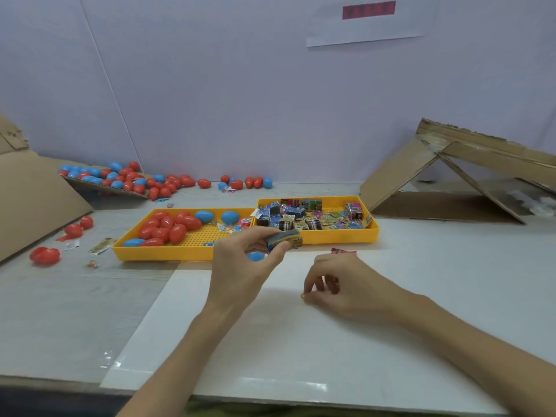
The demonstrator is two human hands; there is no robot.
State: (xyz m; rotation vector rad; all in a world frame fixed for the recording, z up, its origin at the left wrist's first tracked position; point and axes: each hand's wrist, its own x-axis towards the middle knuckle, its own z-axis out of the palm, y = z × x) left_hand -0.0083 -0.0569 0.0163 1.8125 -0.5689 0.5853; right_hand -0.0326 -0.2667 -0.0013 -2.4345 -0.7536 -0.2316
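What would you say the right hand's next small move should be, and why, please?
Probably lift the tiny yellow piece off the white board and carry it to the left hand. The right hand pinches at it, while the left hand grips a small printed packet with a blue egg piece under its fingers.

My left grip [240,266] and right grip [346,281] are bare hands with slim fingers and narrow wrists. Both forearms behind them are bare too, uncovered all the way back past the near edge of the worktop [451,281]. Knuckles stand out as small ridges on the right grip. Just below that near edge shows a thin strip of mottled green and yellow cloth, too little to tell the garment.
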